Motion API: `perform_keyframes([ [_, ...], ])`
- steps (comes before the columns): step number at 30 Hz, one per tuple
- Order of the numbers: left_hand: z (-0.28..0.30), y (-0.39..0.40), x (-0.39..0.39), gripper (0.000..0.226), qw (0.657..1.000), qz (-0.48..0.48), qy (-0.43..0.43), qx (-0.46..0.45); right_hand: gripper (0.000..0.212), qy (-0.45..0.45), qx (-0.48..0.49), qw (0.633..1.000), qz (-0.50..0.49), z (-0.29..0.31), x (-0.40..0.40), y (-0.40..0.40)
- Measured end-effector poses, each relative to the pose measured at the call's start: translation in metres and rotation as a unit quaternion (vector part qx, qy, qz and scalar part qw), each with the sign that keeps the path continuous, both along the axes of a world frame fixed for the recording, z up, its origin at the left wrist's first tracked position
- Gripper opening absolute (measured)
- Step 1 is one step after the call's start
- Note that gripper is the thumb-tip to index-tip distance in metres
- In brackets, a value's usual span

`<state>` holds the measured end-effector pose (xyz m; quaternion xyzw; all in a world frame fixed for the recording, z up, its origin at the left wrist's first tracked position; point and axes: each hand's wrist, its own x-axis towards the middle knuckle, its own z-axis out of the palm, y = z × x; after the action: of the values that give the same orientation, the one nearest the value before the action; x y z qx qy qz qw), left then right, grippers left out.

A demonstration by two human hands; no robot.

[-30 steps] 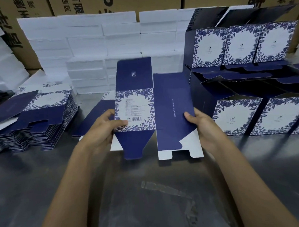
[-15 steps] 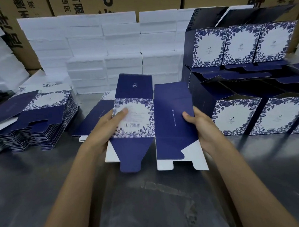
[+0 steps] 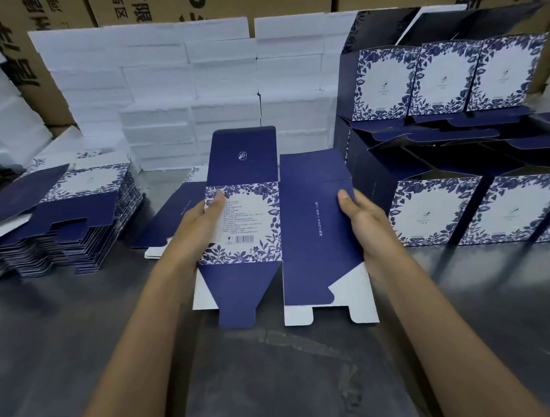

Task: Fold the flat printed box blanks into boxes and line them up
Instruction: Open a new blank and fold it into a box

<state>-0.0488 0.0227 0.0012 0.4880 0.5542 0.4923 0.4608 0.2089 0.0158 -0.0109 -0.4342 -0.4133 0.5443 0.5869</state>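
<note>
A flat printed box blank (image 3: 281, 227) was held upright over the table (image 3: 84, 342) by both hands.

The blank was gripped at its left edge by the left hand (image 3: 199, 230), whose thumb was pressed on the floral panel while the other fingers were hidden behind the card; the right edge of the plain navy panel was pinched by the right hand (image 3: 362, 223), thumb in front. The lower flaps were seen just above the table. A stack of unfolded blanks (image 3: 66, 217) was piled at the left, and another loose blank (image 3: 170, 225) lay behind the left hand. Folded boxes (image 3: 472, 209) were lined up in two tiers at the right. White foam blocks (image 3: 174, 86) were stacked along the back, in front of brown cartons (image 3: 54, 16).
</note>
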Motion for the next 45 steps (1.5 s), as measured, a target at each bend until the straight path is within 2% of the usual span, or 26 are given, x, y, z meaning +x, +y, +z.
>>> perform_keyframes([
  [2,0.000,-0.001,-0.002,0.036,0.997,0.044,0.042,0.040,0.023,0.004,-0.014,1.000,0.027,0.003,0.000,-0.001],
  [6,0.001,-0.001,-0.007,0.035,0.993,0.098,-0.012,0.067,0.024,-0.016,-0.030,0.995,0.092,0.005,0.004,-0.002],
  [8,0.001,0.000,-0.005,0.050,0.994,0.090,-0.031,0.056,0.024,-0.061,-0.016,0.996,0.064,0.005,0.004,-0.004],
  [9,0.001,0.001,-0.004,0.053,0.995,0.086,-0.025,0.053,0.024,-0.078,-0.008,0.996,0.044,0.006,0.005,-0.005],
  [10,-0.001,0.004,-0.003,0.046,0.995,0.084,-0.007,0.056,0.024,-0.082,-0.004,0.996,0.029,0.006,0.005,-0.005],
  [13,-0.004,0.009,0.003,0.025,0.994,0.089,0.047,0.045,0.019,-0.026,-0.023,0.999,0.000,0.009,0.008,-0.005],
  [15,-0.006,0.011,0.006,0.026,0.991,0.096,0.079,0.040,0.018,0.031,-0.060,0.997,0.024,0.012,0.010,-0.007],
  [17,-0.005,0.009,0.011,0.033,0.990,0.097,0.098,0.034,0.029,0.067,-0.096,0.991,0.066,0.014,0.011,-0.009],
  [19,-0.005,0.006,0.018,0.049,0.991,0.070,0.113,0.023,0.037,0.077,-0.096,0.989,0.081,0.014,0.012,-0.009],
  [21,-0.002,0.001,0.025,0.063,0.985,0.033,0.163,0.036,0.039,0.078,-0.083,0.991,0.067,0.015,0.011,-0.009],
  [22,0.000,-0.002,0.028,0.064,0.984,0.016,0.172,0.053,0.039,0.078,-0.078,0.992,0.056,0.015,0.011,-0.009],
  [25,0.009,-0.011,0.034,0.059,0.989,-0.075,0.116,0.058,0.047,0.080,-0.063,0.994,0.036,0.016,0.010,-0.007],
  [28,0.014,-0.019,0.036,0.071,0.974,-0.178,0.115,0.080,0.043,0.067,-0.034,0.996,0.051,0.015,0.010,-0.006],
  [32,0.019,-0.021,0.037,0.063,0.967,-0.187,0.120,0.121,0.034,0.072,0.010,0.991,0.115,0.012,0.013,-0.007],
  [34,0.021,-0.023,0.039,0.050,0.970,-0.166,0.114,0.134,0.032,0.039,0.033,0.986,0.160,0.011,0.013,-0.006],
  [37,0.024,-0.026,0.043,0.046,0.979,-0.129,0.074,0.143,0.051,-0.054,0.058,0.980,0.181,0.007,0.010,-0.003],
  [41,0.023,-0.025,0.045,0.041,0.982,-0.100,0.063,0.148,0.067,-0.121,0.044,0.986,0.105,0.002,0.007,-0.002],
  [45,0.018,-0.024,0.050,0.037,0.985,-0.076,0.039,0.151,0.058,-0.159,0.077,0.982,0.061,-0.004,0.004,0.000],
])
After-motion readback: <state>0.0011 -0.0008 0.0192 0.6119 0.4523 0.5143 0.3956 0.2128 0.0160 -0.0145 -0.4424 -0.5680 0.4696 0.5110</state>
